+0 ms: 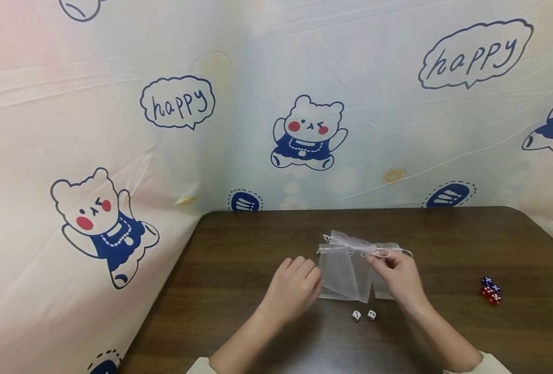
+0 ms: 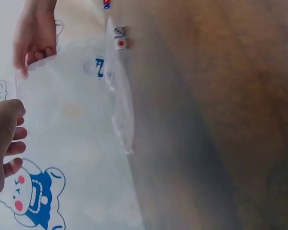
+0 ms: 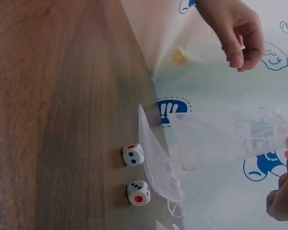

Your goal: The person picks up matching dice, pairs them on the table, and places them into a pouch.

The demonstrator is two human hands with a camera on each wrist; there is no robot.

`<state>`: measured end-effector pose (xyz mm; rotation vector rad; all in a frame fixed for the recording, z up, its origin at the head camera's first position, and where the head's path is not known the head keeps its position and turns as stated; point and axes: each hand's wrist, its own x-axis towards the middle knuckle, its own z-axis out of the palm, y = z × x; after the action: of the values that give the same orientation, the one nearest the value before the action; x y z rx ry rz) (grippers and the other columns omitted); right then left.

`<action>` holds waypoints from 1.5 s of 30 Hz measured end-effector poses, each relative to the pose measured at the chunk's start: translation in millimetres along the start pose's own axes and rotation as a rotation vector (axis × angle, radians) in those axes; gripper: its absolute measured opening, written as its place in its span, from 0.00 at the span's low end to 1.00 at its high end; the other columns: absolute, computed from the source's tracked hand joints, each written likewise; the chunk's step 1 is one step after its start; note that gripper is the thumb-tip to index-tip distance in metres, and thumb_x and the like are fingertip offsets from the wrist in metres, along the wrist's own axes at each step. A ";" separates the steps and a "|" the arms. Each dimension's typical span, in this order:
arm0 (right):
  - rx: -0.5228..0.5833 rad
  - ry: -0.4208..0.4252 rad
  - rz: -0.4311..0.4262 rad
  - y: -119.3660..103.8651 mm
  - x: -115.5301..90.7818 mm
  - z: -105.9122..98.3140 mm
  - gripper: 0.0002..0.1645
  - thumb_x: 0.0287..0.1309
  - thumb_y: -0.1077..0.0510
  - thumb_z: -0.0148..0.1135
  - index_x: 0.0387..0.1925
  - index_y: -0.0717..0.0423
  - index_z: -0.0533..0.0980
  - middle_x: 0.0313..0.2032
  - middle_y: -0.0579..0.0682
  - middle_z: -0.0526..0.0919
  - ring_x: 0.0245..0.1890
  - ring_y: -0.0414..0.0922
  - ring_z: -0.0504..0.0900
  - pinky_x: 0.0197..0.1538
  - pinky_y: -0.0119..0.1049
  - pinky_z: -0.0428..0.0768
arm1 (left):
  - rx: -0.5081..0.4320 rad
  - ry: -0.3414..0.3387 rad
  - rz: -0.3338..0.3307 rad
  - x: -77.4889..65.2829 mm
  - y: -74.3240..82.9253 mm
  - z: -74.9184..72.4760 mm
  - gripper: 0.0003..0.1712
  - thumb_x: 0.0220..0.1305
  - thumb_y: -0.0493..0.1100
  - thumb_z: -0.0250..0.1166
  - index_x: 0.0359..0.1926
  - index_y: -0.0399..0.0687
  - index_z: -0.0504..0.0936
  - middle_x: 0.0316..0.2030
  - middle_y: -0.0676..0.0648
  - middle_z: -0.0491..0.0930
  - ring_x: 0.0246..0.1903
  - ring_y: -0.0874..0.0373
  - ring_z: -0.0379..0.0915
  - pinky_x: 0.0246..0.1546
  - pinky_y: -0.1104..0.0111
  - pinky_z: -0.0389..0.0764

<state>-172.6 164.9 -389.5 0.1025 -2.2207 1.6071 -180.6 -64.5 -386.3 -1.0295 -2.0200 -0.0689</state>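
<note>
My right hand pinches a sheer white drawstring bag near its gathered, corded end, holding it up off the table. Beside it, my left hand has loosely bent fingers and nothing in them. The right wrist view shows this left hand apart from the held bag. Another sheer bag lies on the tabletop below. Two white dice sit on the near side of the bags, with blue and red pips visible in the right wrist view. Overlapping see-through fabric hides how many bags there are.
Several blue and red translucent dice are clustered to the right on the dark wooden table. A printed curtain with bears and "happy" bubbles hangs behind the table and along its left side.
</note>
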 end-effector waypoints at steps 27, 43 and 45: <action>0.007 -0.098 -0.557 -26.0 -13.5 12.2 0.16 0.32 0.81 0.64 0.18 0.60 0.75 0.16 0.44 0.66 0.20 0.38 0.63 0.22 0.27 0.61 | -0.427 -0.289 -0.399 29.2 -11.5 -17.5 0.09 0.59 0.46 0.62 0.28 0.50 0.87 0.32 0.55 0.81 0.35 0.61 0.72 0.34 0.68 0.69; -0.036 -0.106 -0.466 -28.7 -14.3 12.6 0.12 0.35 0.79 0.65 0.20 0.63 0.77 0.17 0.47 0.67 0.20 0.40 0.64 0.22 0.29 0.63 | -0.488 -0.321 -0.415 30.8 -9.4 -18.8 0.04 0.53 0.41 0.61 0.29 0.48 0.82 0.27 0.57 0.75 0.30 0.64 0.68 0.36 0.70 0.69; -0.034 -0.114 -0.440 -26.7 -14.1 12.1 0.11 0.36 0.78 0.66 0.22 0.64 0.77 0.16 0.48 0.66 0.20 0.41 0.64 0.22 0.32 0.62 | -0.497 -0.307 -0.418 31.0 -10.2 -19.4 0.04 0.53 0.40 0.61 0.30 0.47 0.82 0.28 0.56 0.75 0.30 0.64 0.69 0.38 0.69 0.71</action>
<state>-155.3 142.3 -373.8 0.6397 -2.1137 1.3474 -184.3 -59.0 -348.9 -0.9294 -2.5489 -0.7012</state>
